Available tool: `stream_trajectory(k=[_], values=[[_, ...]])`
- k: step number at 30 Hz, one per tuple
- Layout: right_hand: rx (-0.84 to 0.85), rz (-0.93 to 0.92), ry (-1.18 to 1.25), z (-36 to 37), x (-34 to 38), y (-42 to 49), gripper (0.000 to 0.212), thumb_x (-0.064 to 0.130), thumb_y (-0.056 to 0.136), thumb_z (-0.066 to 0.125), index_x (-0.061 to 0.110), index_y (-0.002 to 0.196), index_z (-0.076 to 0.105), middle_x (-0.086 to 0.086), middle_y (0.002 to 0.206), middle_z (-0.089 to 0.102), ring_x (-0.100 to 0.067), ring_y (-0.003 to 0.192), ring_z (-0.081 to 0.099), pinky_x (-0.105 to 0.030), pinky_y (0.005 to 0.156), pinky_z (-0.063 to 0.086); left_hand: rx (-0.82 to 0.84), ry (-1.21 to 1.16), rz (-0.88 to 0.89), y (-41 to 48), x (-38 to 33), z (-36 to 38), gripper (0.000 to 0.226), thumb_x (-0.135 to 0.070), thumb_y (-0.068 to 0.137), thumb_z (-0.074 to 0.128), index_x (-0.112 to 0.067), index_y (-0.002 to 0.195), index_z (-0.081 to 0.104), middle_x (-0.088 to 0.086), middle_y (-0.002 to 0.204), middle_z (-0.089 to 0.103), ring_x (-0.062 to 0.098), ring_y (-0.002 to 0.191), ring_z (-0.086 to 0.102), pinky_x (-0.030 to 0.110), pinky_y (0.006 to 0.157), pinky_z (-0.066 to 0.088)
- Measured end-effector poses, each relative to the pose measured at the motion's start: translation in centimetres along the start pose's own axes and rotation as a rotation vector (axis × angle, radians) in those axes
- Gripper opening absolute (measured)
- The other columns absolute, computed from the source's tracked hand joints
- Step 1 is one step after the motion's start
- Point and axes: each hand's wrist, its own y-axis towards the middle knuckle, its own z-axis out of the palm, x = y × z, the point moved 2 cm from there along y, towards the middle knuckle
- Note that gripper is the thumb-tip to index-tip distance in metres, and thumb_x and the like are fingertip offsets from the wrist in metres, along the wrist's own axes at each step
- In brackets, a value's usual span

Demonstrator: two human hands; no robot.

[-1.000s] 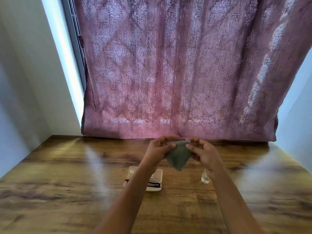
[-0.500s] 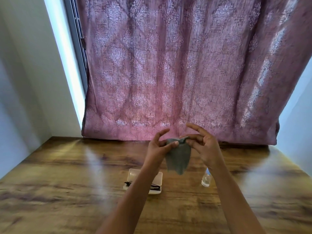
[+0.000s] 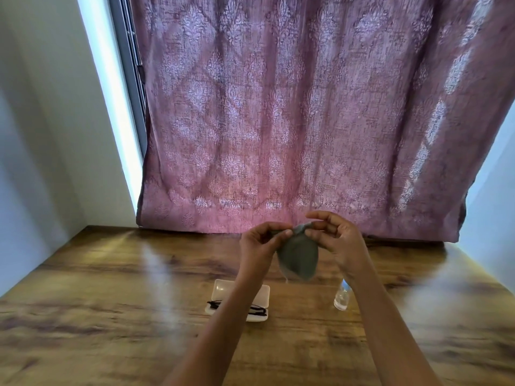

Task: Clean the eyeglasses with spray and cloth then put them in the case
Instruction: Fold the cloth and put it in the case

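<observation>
A: What is held, and how?

B: The cloth [image 3: 299,260] is pinched along its top edge by both hands. One corner is taken between the thumb and fingertips of the left hand [image 3: 257,243], the other between those of the right hand [image 3: 338,240], whose spare fingers are spread loosely above. The rest of the cloth is left hanging, bunched, above the table [image 3: 111,288].

A: Where are the eyeglasses found?

B: The eyeglasses [image 3: 257,311] are laid across the near half of the open case [image 3: 223,288], on the table, below the hands and nearer the body. Their long axis is set left to right. The middle of the frame is hidden by the left forearm [image 3: 223,324]. Whether it is seated inside the case or rested on its rim cannot be told.

A: Which hand is better placed?

B: The left, it is judged. The frame is found directly under that forearm, so it could be reached by a drop down and back. The spray bottle [image 3: 342,298] is stood upright just beside the right forearm [image 3: 376,316], apart from the case, and is better suited to the right.

A: What is needed first?

B: One corner of the cloth must be released, it is judged, since both hands are occupied by it.
</observation>
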Motion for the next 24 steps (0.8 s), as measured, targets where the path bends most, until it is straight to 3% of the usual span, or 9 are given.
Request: stream_trajectory(k=[3, 7, 9, 12, 15, 21, 24], values=[[-0.014, 0.039, 0.087, 0.0, 0.2, 0.1, 0.035, -0.005, 0.076, 0.065, 0.018, 0.102, 0.064, -0.001, 0.086, 0.07, -0.007, 0.082, 0.066, -0.016, 0.067, 0.053, -0.059, 0.074, 0.075, -0.2, -0.2, 0.1, 0.02, 0.006, 0.079, 0.064, -0.012, 0.081, 0.07, -0.01, 0.07, 0.072, 0.003, 0.073, 0.066, 0.014, 0.067, 0.051], [0.118, 0.226, 0.145, 0.3, -0.3, -0.1, 0.049, 0.02, 0.065, 0.071, 0.02, 0.112, 0.058, -0.01, 0.104, 0.068, -0.022, 0.093, 0.066, -0.031, 0.077, 0.056, -0.079, 0.115, 0.111, -0.2, -0.6, 0.0, 0.028, 0.004, 0.083, 0.06, -0.019, 0.097, 0.069, -0.012, 0.083, 0.073, 0.003, 0.081, 0.067, 0.015, 0.068, 0.053], [0.164, 0.268, 0.129, 0.5, -0.7, -0.3, 0.054, 0.02, 0.063, 0.072, 0.015, 0.114, 0.056, -0.012, 0.101, 0.068, -0.022, 0.089, 0.067, -0.029, 0.075, 0.056, -0.086, 0.146, 0.12, -0.2, -1.0, 0.1, 0.027, 0.002, 0.086, 0.057, -0.018, 0.101, 0.068, -0.011, 0.082, 0.072, -0.002, 0.074, 0.065, 0.012, 0.061, 0.051], [0.098, 0.241, 0.121, 0.6, -0.8, -0.3, 0.038, 0.009, 0.071, 0.07, 0.009, 0.108, 0.061, -0.008, 0.086, 0.069, -0.016, 0.08, 0.066, -0.021, 0.068, 0.054, -0.072, 0.204, 0.125, -0.2, -1.6, 0.1, 0.021, 0.001, 0.088, 0.055, -0.011, 0.099, 0.069, -0.005, 0.073, 0.068, -0.005, 0.06, 0.06, 0.01, 0.053, 0.045], [0.013, 0.223, 0.13, 0.3, -0.6, -0.2, 0.019, 0.003, 0.076, 0.067, 0.014, 0.092, 0.066, -0.006, 0.086, 0.069, -0.014, 0.08, 0.065, -0.019, 0.066, 0.053, -0.04, 0.2, 0.079, 0.0, -1.5, -0.2, 0.021, 0.0, 0.089, 0.054, -0.014, 0.093, 0.07, -0.012, 0.059, 0.067, 0.001, 0.057, 0.06, 0.019, 0.053, 0.054], [-0.018, 0.162, 0.052, 0.3, 0.3, -0.5, 0.02, 0.005, 0.081, 0.064, 0.013, 0.099, 0.066, -0.001, 0.083, 0.071, -0.007, 0.073, 0.066, -0.016, 0.059, 0.053, 0.112, 0.034, -0.103, -0.1, -1.3, -0.8, 0.017, -0.006, 0.081, 0.063, -0.015, 0.095, 0.068, -0.004, 0.076, 0.071, 0.008, 0.07, 0.067, 0.022, 0.061, 0.057], [-0.012, 0.156, 0.051, 0.5, 0.2, -0.6, 0.02, 0.006, 0.08, 0.065, 0.014, 0.098, 0.067, 0.0, 0.082, 0.072, -0.007, 0.072, 0.068, -0.018, 0.059, 0.054, 0.289, -0.025, -0.255, -0.1, -0.5, -1.0, 0.062, -0.014, 0.063, 0.078, -0.021, 0.12, 0.054, -0.005, 0.075, 0.067, 0.009, 0.073, 0.066, 0.026, 0.071, 0.058]])
